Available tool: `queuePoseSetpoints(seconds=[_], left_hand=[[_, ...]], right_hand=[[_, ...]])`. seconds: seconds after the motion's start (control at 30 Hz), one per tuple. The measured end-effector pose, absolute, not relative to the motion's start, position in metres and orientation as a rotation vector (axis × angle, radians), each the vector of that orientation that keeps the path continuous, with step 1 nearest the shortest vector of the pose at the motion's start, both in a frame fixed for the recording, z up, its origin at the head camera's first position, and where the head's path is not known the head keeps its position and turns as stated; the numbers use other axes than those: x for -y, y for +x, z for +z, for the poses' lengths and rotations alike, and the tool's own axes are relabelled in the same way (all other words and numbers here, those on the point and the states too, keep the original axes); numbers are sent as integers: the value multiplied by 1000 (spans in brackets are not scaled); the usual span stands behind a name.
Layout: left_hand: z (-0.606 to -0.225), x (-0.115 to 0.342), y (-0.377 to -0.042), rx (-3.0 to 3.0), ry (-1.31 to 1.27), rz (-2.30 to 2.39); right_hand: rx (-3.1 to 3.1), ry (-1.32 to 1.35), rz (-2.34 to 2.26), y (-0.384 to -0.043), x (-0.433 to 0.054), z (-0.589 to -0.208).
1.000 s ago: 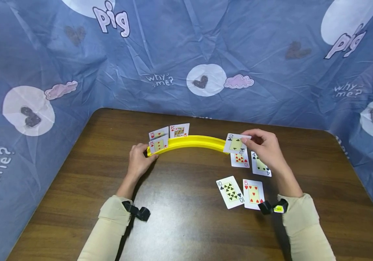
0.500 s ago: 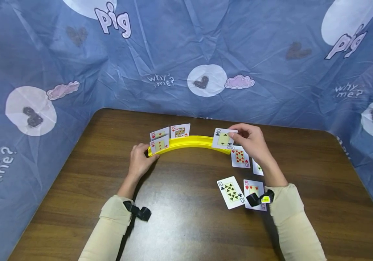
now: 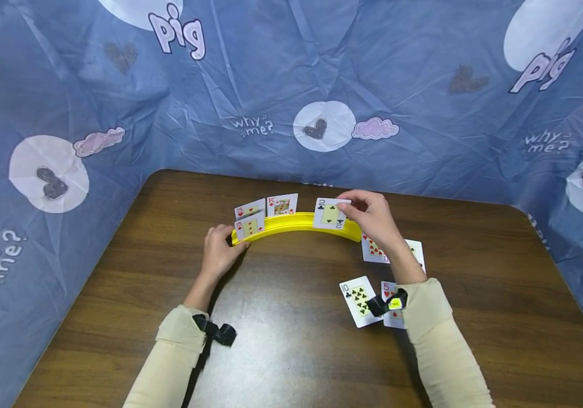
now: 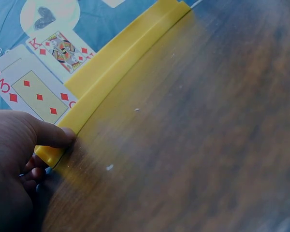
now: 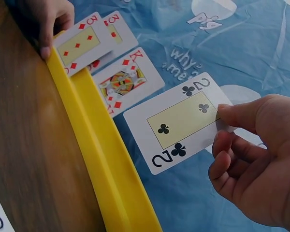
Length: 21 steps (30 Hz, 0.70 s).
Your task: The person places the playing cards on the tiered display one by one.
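Observation:
A curved yellow card holder [image 3: 291,221] lies across the far part of the table. My left hand [image 3: 217,249] grips its left end, with the thumb [image 4: 58,136] along the front face. Standing in the holder near that hand are a three of diamonds [image 3: 250,225], a three of hearts [image 3: 248,208] behind it, and a king of diamonds [image 3: 282,204]. My right hand [image 3: 371,216] pinches a two of clubs [image 5: 176,123] by one edge between thumb and fingers. The card faces me and overlaps the holder's right part in the head view.
Face up on the wooden table [image 3: 281,317] lie a ten of clubs [image 3: 359,300], a five of hearts [image 3: 389,290], a ten of hearts [image 3: 372,250] and another card [image 3: 417,249], partly under my right arm. Blue printed cloth [image 3: 250,68] hangs behind the table.
My right hand has carried the two of clubs leftward along the holder from its right end. My left hand stays on the holder's left end.

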<state>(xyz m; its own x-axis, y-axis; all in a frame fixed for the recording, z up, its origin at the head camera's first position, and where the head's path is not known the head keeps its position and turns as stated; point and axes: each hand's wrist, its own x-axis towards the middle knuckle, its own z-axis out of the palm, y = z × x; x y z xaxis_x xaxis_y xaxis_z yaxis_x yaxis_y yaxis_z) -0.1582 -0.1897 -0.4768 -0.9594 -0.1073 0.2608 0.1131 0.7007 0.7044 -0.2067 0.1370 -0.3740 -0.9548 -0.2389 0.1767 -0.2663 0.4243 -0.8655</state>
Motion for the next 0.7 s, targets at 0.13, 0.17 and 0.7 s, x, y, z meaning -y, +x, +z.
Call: queuePoseSetpoints(seconds=[0.13,0.17,0.7], left_hand=[[-477,190,-158,2623,-5,-1119],[-478,190,-158,2623,-6,-1117],[-478,190,-158,2633,12,-1119]], right_hand=[[2633,474,1605,-209,-128,-375],[2631,472,1611,-209,-125,-375],[2608,521,1586,-213,-90,-384]])
